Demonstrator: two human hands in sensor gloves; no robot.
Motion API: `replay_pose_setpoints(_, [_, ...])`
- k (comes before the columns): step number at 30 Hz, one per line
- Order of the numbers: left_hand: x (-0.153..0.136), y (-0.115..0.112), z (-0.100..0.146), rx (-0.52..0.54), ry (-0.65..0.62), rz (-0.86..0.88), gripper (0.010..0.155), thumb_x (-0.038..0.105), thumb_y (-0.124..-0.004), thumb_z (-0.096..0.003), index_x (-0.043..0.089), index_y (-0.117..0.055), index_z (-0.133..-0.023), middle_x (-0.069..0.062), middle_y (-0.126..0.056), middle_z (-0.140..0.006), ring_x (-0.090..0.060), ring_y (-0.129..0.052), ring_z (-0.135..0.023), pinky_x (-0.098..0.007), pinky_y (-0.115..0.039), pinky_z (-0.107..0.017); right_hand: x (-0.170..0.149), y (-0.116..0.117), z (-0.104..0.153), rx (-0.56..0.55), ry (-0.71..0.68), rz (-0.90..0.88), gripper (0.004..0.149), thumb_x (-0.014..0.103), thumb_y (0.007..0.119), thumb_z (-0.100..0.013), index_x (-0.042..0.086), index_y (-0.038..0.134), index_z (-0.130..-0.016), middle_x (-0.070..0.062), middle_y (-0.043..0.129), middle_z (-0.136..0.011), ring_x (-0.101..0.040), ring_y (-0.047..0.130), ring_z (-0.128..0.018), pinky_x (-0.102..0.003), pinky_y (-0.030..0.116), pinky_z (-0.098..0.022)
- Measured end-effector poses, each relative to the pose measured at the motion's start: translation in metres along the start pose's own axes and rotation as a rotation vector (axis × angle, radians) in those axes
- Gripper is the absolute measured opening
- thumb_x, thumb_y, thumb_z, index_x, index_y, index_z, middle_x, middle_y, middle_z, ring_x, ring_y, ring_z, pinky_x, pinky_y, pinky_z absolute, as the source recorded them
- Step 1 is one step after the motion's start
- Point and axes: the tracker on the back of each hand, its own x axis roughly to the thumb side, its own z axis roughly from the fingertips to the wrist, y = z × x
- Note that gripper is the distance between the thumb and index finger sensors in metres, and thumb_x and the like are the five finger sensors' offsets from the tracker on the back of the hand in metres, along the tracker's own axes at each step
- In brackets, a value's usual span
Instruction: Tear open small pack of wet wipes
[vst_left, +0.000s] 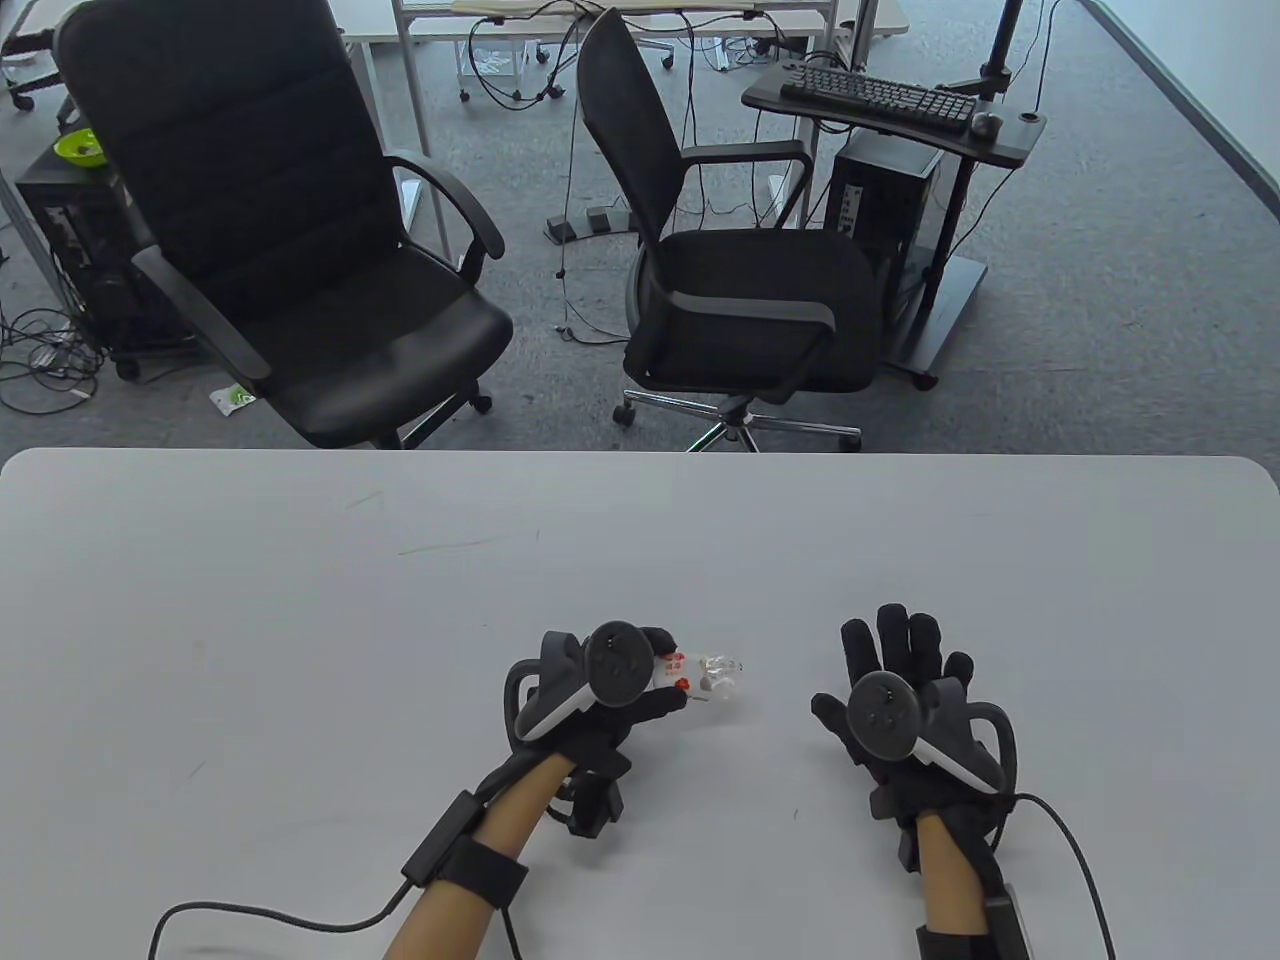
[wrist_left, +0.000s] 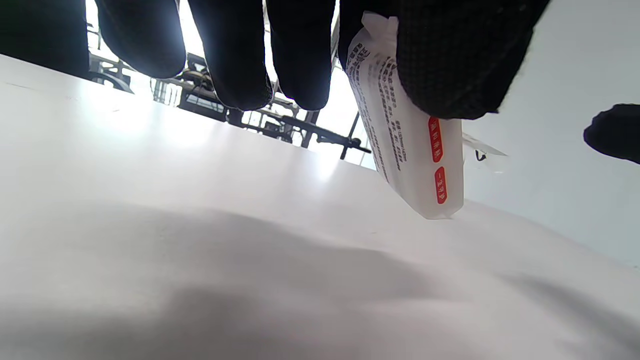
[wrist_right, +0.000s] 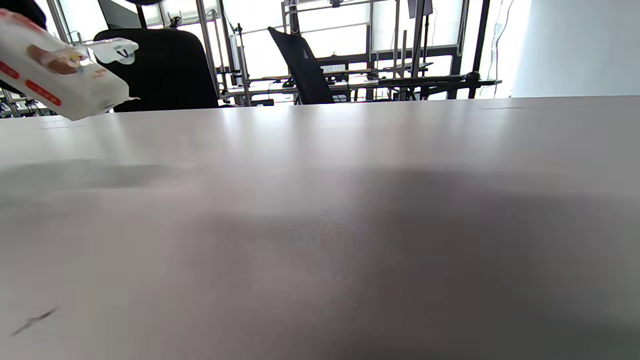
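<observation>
A small white pack of wet wipes (vst_left: 705, 680) with red labels is held by my left hand (vst_left: 650, 675) just above the grey table (vst_left: 400, 620). In the left wrist view the pack (wrist_left: 415, 150) hangs tilted, pinched between thumb and fingers (wrist_left: 450, 60). In the right wrist view the pack (wrist_right: 60, 75) shows at the top left with its clear flap (wrist_right: 115, 50) lifted. My right hand (vst_left: 890, 680) lies flat on the table to the right of the pack, fingers spread, holding nothing.
Two black office chairs (vst_left: 300, 250) (vst_left: 740, 280) stand beyond the table's far edge. A stand with a keyboard (vst_left: 880, 100) is at the back right. Cables run from both wrists off the bottom edge.
</observation>
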Motion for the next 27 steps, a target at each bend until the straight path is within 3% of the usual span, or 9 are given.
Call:
replay_pose_setpoints(8, [0.002, -0.01, -0.051, -0.073, 0.103, -0.002, 0.064, 0.054, -0.08, -0.0439, 0.039, -0.06, -0.102, -0.004, -0.065, -0.112, -0.041, -0.064, -0.11, -0.07, -0.052, -0.076, 0.003, 0.01, -0.004, 0.042, 0.0, 0.021, 0.077, 0.054, 0.048, -0.065, 0.013, 0.004, -0.113, -0.023, -0.012, -0.117, -0.048, -0.014, -0.095, -0.073, 0.011, -0.063])
replay_pose_setpoints(16, [-0.004, -0.026, -0.074, -0.183, 0.194, -0.11, 0.065, 0.053, -0.081, -0.0434, 0.04, -0.061, -0.104, -0.002, -0.053, -0.122, -0.041, -0.045, -0.118, -0.07, -0.044, -0.079, 0.001, 0.018, -0.008, 0.093, 0.016, 0.01, 0.076, 0.054, 0.047, -0.065, 0.013, 0.004, -0.113, -0.023, -0.012, -0.117, -0.047, -0.014, -0.095, -0.073, 0.01, -0.064])
replay_pose_setpoints(19, [-0.004, -0.029, -0.075, -0.224, 0.217, -0.167, 0.07, 0.053, -0.08, -0.0446, 0.041, -0.053, -0.109, -0.001, -0.043, -0.125, -0.04, -0.037, -0.12, -0.07, -0.039, -0.079, 0.002, 0.019, -0.01, 0.103, 0.016, 0.005, 0.076, 0.053, 0.047, -0.065, 0.013, 0.004, -0.113, -0.023, -0.012, -0.117, -0.047, -0.015, -0.095, -0.072, 0.01, -0.064])
replay_pose_setpoints(23, [-0.007, -0.024, -0.065, -0.284, 0.193, -0.252, 0.089, 0.055, -0.077, -0.0454, 0.034, -0.027, -0.115, -0.003, -0.022, -0.126, -0.039, -0.019, -0.12, -0.069, -0.027, -0.079, 0.004, 0.021, -0.011, 0.113, 0.01, 0.006, 0.076, 0.053, 0.047, -0.065, 0.013, 0.004, -0.113, -0.023, -0.012, -0.117, -0.047, -0.014, -0.095, -0.072, 0.01, -0.064])
replay_pose_setpoints(27, [-0.022, -0.007, -0.037, -0.236, 0.148, -0.224, 0.09, 0.064, -0.061, -0.0481, 0.031, -0.007, -0.113, -0.005, -0.001, -0.123, -0.038, 0.002, -0.116, -0.069, -0.011, -0.077, 0.007, 0.022, -0.011, 0.118, 0.004, 0.008, 0.076, 0.053, 0.048, -0.065, 0.013, 0.004, -0.113, -0.023, -0.012, -0.117, -0.047, -0.014, -0.095, -0.072, 0.011, -0.064])
